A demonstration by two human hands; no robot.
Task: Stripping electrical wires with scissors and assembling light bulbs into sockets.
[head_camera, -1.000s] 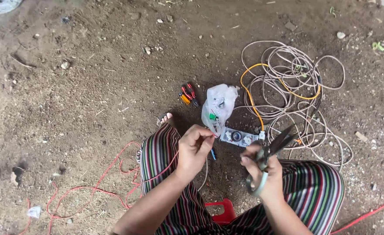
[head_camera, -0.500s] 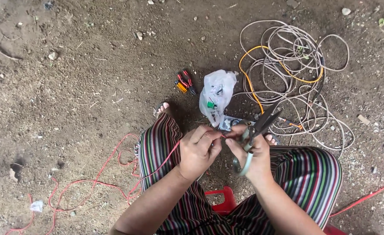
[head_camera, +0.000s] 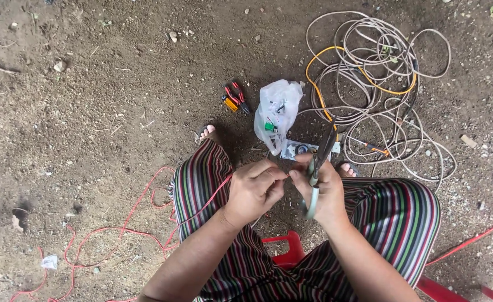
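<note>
The left hand [head_camera: 253, 193] pinches the thin red wire [head_camera: 145, 223] that trails left across the dirt. The right hand [head_camera: 323, 187] grips pale-handled scissors [head_camera: 315, 173], near a clear plastic bag [head_camera: 277, 112].

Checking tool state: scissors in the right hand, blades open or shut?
Shut. The scissors in the right hand show dark blades together as one narrow point, no gap visible.
</note>
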